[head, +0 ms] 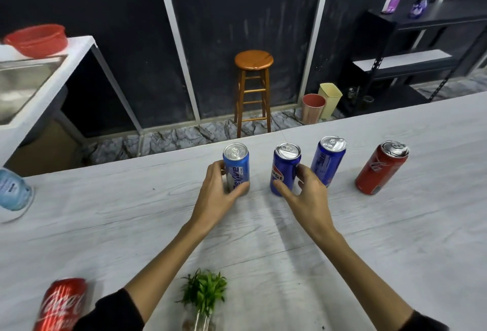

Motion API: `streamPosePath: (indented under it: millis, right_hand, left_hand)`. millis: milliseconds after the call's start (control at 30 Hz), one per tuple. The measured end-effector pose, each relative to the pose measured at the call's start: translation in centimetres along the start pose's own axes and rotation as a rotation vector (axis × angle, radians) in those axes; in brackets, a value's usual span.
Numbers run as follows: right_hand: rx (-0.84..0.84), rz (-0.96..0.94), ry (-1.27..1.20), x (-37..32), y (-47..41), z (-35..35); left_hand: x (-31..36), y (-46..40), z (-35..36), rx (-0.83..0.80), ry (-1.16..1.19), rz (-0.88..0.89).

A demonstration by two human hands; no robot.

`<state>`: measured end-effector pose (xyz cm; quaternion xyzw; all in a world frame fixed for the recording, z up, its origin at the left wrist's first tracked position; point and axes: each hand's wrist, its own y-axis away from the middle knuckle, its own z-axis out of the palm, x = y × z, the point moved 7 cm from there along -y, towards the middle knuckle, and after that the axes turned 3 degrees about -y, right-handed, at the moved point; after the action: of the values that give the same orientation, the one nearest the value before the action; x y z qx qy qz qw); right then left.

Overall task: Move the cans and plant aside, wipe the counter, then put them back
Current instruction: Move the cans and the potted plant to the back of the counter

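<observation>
Head view of a pale wood-grain counter (131, 225) with both forearms reaching forward. Four upright cans stand in a row along the far edge: a blue Revive can (236, 168), a blue Pepsi can (284, 168), a second blue can (327, 160) whose label cannot be read, and a red Coca-Cola can (380, 167) well apart at the right end. The left hand (220, 193) is wrapped around the Revive can, thumb across its lower front and fingers behind it, clamped on the can, which rests on the counter. The right hand (307, 193) is at the Pepsi can with fingers spread apart; the thumb lies against the can's lower front and the index finger touches its right side, not closed around it. A small green plant (204, 291) in a clear glass vessel stands at the near edge between the forearms. Another red Coca-Cola can (63, 304) stands at the near left corner. A pale blue plastic container (13, 191) sits at the left edge. Beyond the counter stand a wooden stool (253, 90), a pink bin (313, 108) and a yellow bin (330, 98) side by side; a red basin (37, 39) rests beside a steel sink (23, 83).
</observation>
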<state>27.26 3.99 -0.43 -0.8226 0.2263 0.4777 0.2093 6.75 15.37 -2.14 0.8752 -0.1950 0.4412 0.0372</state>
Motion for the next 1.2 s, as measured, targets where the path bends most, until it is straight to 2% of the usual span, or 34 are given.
streamPosePath:
  millis: [133,267,433,733,933,1200]
  right_hand:
    - [0.003,0.062,0.052,-0.2,3.1,-0.5]
    - [-0.096,0.104,0.135,-1.6,7.9,0.1]
    - [-0.17,-0.001,0.209,-5.4,14.5,1.0]
    - [-0.422,0.037,0.369,-7.0,23.1,6.7]
    - [-0.409,0.086,0.317,-7.5,24.8,9.4]
    - [-0.478,0.145,0.414,-7.9,24.2,10.7]
  left_hand:
    - [-0.3,2.8,-1.7,0.007,-0.055,-0.007]
    - [-0.7,6.9,-4.7,0.061,-0.093,-0.027]
    - [-2.1,12.2,-10.5,0.201,-0.234,-0.029]
    - [-7.6,21.0,-18.7,0.385,-0.444,-0.322]
    - [-11.9,24.3,-21.0,0.322,-0.52,-0.536]
    - [-13.9,25.5,-20.5,0.232,-0.4,-0.628]
